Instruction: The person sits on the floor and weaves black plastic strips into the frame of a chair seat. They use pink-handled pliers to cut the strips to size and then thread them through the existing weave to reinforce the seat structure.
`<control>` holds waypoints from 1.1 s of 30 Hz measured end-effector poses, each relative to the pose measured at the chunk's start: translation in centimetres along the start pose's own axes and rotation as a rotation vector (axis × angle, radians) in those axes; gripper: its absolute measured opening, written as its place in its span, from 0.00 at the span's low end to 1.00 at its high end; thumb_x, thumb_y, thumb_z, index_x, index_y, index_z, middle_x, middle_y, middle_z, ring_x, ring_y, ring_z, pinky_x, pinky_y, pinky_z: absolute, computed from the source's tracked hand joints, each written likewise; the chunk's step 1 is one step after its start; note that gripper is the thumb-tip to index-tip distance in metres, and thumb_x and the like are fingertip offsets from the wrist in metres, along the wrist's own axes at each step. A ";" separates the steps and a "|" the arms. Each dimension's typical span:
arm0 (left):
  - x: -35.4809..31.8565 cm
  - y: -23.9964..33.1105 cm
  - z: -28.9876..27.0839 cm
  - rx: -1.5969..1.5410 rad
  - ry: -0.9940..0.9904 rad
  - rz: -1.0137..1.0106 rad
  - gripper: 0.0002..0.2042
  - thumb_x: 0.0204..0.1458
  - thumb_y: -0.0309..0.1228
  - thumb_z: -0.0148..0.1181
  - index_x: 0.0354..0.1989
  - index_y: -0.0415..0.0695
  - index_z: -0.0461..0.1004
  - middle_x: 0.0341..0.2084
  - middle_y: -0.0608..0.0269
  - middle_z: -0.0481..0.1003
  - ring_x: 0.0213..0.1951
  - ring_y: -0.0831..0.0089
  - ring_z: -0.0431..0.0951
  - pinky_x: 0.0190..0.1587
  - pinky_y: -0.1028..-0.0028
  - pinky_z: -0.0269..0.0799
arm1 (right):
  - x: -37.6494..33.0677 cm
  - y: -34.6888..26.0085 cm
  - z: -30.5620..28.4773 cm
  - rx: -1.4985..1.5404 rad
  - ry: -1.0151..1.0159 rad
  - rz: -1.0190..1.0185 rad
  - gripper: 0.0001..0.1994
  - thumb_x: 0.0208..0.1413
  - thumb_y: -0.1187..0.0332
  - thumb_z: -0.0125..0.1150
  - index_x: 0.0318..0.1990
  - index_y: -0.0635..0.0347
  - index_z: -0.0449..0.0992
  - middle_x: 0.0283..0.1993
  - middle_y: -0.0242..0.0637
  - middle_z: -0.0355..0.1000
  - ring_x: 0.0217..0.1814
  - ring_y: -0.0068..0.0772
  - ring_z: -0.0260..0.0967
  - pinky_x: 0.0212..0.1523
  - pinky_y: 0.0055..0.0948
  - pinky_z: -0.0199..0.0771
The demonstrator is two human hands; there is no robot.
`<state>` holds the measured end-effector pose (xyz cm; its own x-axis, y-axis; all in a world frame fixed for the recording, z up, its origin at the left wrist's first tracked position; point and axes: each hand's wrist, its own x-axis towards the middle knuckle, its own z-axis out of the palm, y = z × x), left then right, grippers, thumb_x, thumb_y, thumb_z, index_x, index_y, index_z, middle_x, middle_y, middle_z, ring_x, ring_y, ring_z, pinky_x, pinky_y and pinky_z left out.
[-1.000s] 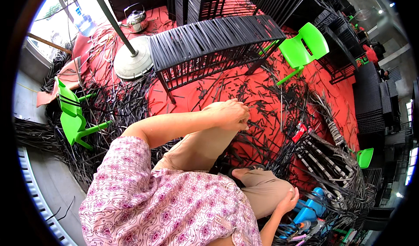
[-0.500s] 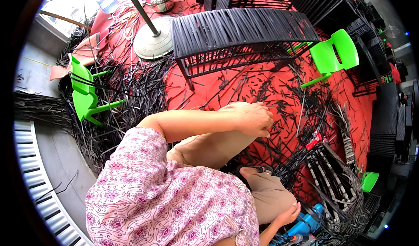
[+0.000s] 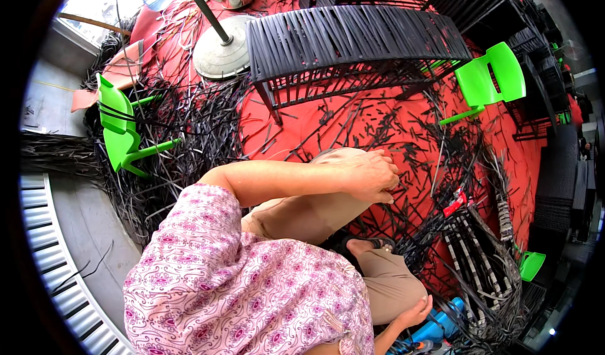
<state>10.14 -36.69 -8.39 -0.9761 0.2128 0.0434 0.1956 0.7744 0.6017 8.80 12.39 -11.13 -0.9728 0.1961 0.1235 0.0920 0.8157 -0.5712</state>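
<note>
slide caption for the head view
Left hand over left knee, right hand on right knee, black strip-wrapped frame ahead.

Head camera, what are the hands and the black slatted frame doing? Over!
Left hand rests over bent left leg; right hand on right knee. Black slatted frame stands ahead, untouched. Loose black strips litter the red mat.

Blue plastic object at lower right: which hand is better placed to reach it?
Probably the right hand: it rests at the right knee, right beside the blue plastic object. The left hand lies over the left knee, clearly farther off.
</note>
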 end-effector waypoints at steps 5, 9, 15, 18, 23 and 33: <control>-0.2 -0.2 -0.1 -0.004 0.022 0.016 0.18 0.56 0.47 0.56 0.36 0.42 0.78 0.39 0.58 0.76 0.49 0.61 0.75 0.57 0.60 0.63 | 0.0 -0.2 0.2 -0.008 0.016 -0.009 0.23 0.62 0.60 0.52 0.55 0.73 0.73 0.56 0.51 0.73 0.56 0.45 0.70 0.59 0.37 0.66; -0.4 -0.4 -0.1 -0.010 0.056 0.021 0.18 0.56 0.46 0.57 0.35 0.42 0.78 0.37 0.58 0.77 0.47 0.61 0.76 0.59 0.60 0.63 | -0.1 -0.4 0.3 0.016 0.025 0.000 0.23 0.62 0.61 0.52 0.55 0.73 0.73 0.57 0.53 0.72 0.58 0.48 0.69 0.60 0.39 0.65; -0.6 -0.3 -0.1 -0.036 0.124 0.024 0.16 0.53 0.45 0.60 0.33 0.43 0.78 0.35 0.60 0.77 0.46 0.63 0.76 0.59 0.61 0.64 | 0.1 0.3 0.5 0.065 0.026 -0.008 0.23 0.61 0.61 0.52 0.55 0.73 0.73 0.57 0.52 0.72 0.58 0.49 0.69 0.61 0.39 0.65; -0.4 -0.2 -0.2 -0.034 0.115 0.018 0.16 0.53 0.45 0.60 0.33 0.43 0.78 0.34 0.60 0.77 0.46 0.63 0.76 0.58 0.62 0.65 | 0.0 0.2 0.4 0.053 0.033 -0.020 0.22 0.60 0.62 0.53 0.55 0.73 0.73 0.56 0.52 0.72 0.58 0.48 0.69 0.61 0.39 0.65; -0.2 -0.2 -0.3 -0.036 0.095 0.024 0.16 0.54 0.46 0.60 0.33 0.43 0.79 0.34 0.61 0.77 0.45 0.63 0.76 0.55 0.62 0.65 | 0.2 1.7 0.4 0.068 0.044 -0.013 0.22 0.59 0.62 0.53 0.54 0.72 0.73 0.56 0.51 0.73 0.58 0.48 0.69 0.61 0.39 0.64; 0.9 -2.9 -1.5 -0.249 -0.029 -0.073 0.18 0.54 0.46 0.59 0.35 0.41 0.80 0.32 0.55 0.79 0.39 0.57 0.78 0.46 0.61 0.71 | 0.2 1.0 0.3 0.018 0.053 -0.053 0.22 0.60 0.61 0.54 0.52 0.72 0.74 0.54 0.53 0.74 0.57 0.50 0.70 0.61 0.40 0.64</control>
<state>8.55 -39.62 -8.88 -0.9829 0.1817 -0.0282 0.0920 0.6185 0.7803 8.64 13.06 -11.86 -0.9636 0.1815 0.1965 0.0360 0.8159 -0.5771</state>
